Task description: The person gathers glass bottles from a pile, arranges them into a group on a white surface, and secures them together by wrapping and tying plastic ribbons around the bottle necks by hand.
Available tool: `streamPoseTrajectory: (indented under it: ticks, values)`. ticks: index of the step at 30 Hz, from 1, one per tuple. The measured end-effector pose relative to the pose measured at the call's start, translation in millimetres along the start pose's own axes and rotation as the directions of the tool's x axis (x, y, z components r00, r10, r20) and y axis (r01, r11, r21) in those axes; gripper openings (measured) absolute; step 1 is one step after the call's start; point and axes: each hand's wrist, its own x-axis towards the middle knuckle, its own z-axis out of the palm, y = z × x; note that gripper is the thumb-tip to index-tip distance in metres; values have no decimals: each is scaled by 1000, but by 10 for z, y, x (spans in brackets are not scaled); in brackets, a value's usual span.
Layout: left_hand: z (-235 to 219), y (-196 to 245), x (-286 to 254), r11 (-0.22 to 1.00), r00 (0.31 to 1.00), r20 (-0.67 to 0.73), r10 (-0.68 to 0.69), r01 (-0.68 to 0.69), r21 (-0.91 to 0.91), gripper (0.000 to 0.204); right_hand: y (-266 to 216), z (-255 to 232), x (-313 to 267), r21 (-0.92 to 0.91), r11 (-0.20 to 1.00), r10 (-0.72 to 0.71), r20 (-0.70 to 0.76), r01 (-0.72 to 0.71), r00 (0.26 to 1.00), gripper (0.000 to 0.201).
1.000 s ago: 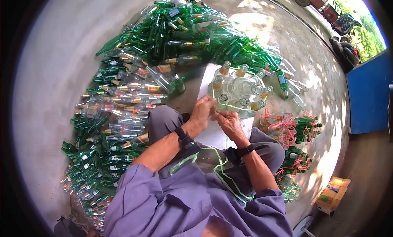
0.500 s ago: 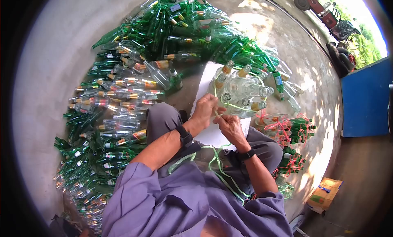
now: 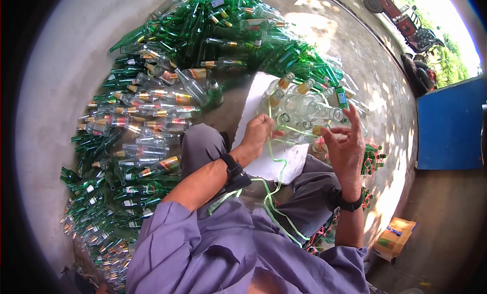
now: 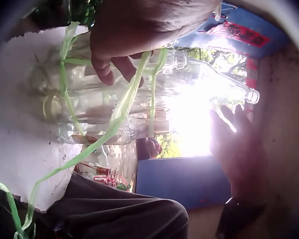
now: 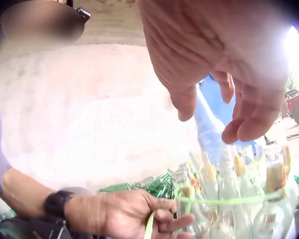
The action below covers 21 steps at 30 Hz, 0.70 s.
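Observation:
Several clear glass bottles stand bunched on a white board, with a light green plastic strap looped around them. Beside the near left of the bunch, my left hand pinches the strap between thumb and curled fingers; a long tail drops from it toward the lap. My right hand is raised at the bunch's right side, fingers spread and bent with nothing between them. In the right wrist view, the fingertips hang above the bottle necks.
A big heap of loose green bottles lies beyond the board, with rows of clear ones at the left. Bundles of green bottles with red ties stand at the right. A blue panel and a cardboard box lie farther right.
My right hand has let go of the strap and moved right, away from the left hand, with its fingers opened. The left hand keeps its pinch beside the bottles.

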Motion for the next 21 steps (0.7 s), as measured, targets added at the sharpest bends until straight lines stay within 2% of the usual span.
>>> streamPoseTrajectory:
  ticks: [1,3,4,6,7,8,10,14,17,19,21]
  values:
    - [-5,-3,6,1000,1000,3,-1,1,-4,14,-110,-33,89,-3,1000,1,1,-1,1000,74]
    - [-14,-14,10,1000,1000,9,-5,5,-9,15,-242,-53,234,-242,940,-222,97,239,970,71]
    - [-18,-19,12,1000,1000,16,1,-1,-22,15,-245,-30,287,-246,940,-220,96,237,971,71]
    - [-20,-30,30,999,1000,24,7,-6,-37,16,-231,28,394,-248,961,-45,298,122,954,63]
    - [-26,-37,41,999,1000,24,12,-11,-34,16,-190,78,439,-284,916,-211,264,284,941,54]
    - [-36,-46,49,999,1000,22,17,-16,-30,16,-210,67,481,-284,915,-211,266,286,941,54]
    - [-36,-38,52,1000,1000,24,19,-19,-21,16,-358,15,569,-360,897,-99,402,256,910,45]
    - [-46,-51,71,1000,1000,29,12,-11,-7,16,-400,35,671,-380,884,-112,390,270,914,38]
    - [-30,-33,53,1000,1000,13,-1,1,-12,17,-457,88,721,-432,871,-64,372,234,926,34]
    - [-28,-24,48,1000,1000,10,-1,1,-5,17,-464,118,768,-473,820,-138,383,322,913,32]
    - [-11,-12,34,1000,1000,12,-4,4,3,17,-561,141,808,-493,808,-123,393,322,911,31]
